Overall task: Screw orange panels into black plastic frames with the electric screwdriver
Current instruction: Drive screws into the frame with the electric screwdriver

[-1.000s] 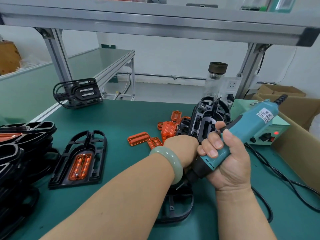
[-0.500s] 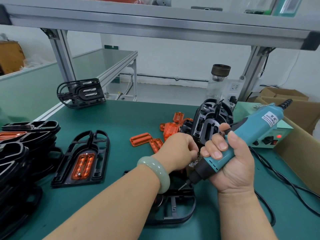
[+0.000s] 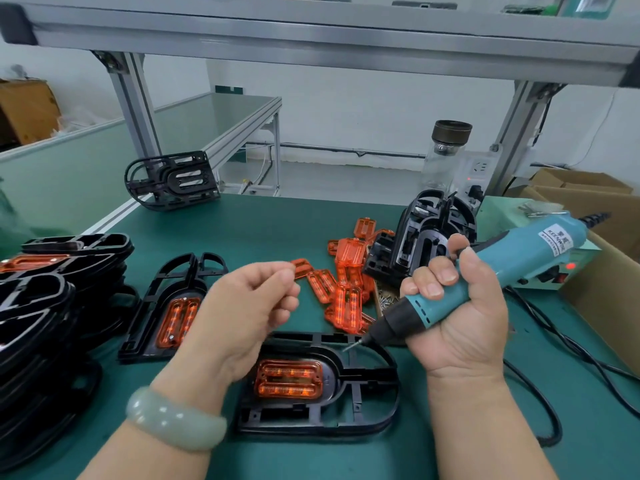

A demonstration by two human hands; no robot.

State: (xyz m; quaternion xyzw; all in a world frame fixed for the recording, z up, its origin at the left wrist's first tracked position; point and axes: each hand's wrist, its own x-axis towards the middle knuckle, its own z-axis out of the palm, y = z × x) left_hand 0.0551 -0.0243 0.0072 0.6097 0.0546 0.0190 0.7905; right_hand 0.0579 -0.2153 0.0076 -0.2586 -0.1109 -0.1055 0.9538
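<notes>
On the green table (image 3: 270,230), right in front of the person, lies a black frame (image 3: 367,403). It lies flat, and an orange panel (image 3: 289,379) sits in its left part.

The two hands are apart, both up above this frame. The left hand (image 3: 249,306) is lifted, palm turned toward the person. Its fingers (image 3: 289,301) are curled in, and the thumb tip meets the first finger. I cannot tell if something tiny is pinched there. A pale green bracelet (image 3: 173,420) sits on that wrist.

The right hand (image 3: 457,306) is wrapped tight around the electric screwdriver (image 3: 519,258). The tool is tilted, with its back end up to the right. Its thin tip points down to the left, just above the far edge of the frame.

A second frame (image 3: 156,306) with an orange panel in it lies just to the left. Further left is a stack of black frames (image 3: 41,306). Loose orange panels (image 3: 346,282) lie in a pile past the hands, with a few small screws (image 3: 386,299) beside them. Another black frame (image 3: 426,237) stands up behind the right hand's fingers. One more frame (image 3: 173,180) rests at the far left edge of the table. A black cable (image 3: 547,410) curls on the table by the right arm.
</notes>
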